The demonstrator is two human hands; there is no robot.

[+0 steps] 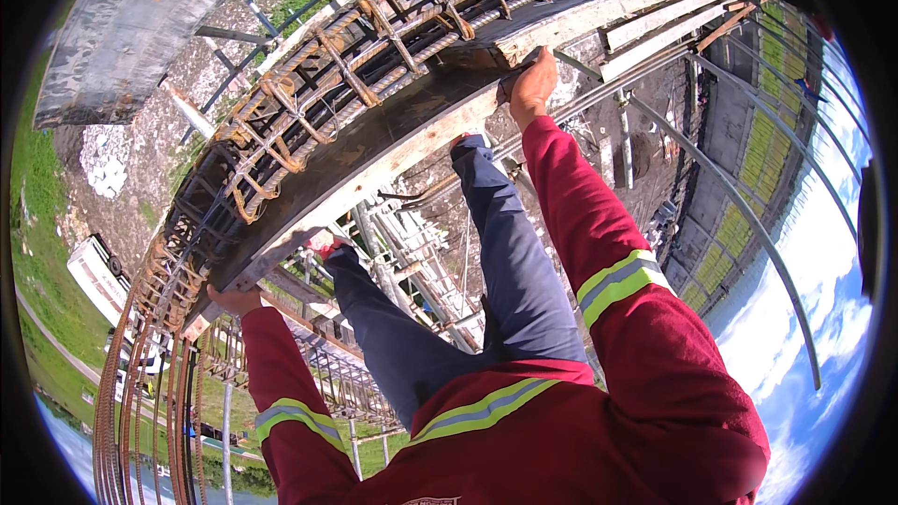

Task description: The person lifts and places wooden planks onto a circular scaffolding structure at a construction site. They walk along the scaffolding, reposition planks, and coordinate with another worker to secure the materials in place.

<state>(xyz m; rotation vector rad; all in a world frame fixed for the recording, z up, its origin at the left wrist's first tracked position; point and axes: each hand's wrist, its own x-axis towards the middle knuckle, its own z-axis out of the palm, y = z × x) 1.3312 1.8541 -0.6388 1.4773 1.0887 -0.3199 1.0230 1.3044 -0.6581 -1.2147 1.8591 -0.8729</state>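
Note:
I grip a long formwork panel [379, 189], dark-faced with a pale wooden edge, by its two ends. My right hand [534, 86] is closed over its far right end, close to the corner of a neighbouring board [524, 40]. At the near left end, my left hand [235, 300] is wrapped on the edge, its fingers partly hidden by the panel. Along the panel's far side runs a rusty rebar cage [323, 108] with tied stirrups. Between my arms, my feet show just at the panel's near edge, one red shoe [327, 248] partly visible.
Far below lie stacked pipes and timbers [402, 252]. Scaffold tubes [739, 192] cross on the right. Upright rebars [154, 411] stand at the lower left. A large grey panel [140, 28] rises at the upper left, and a white truck [96, 276] is parked on grass.

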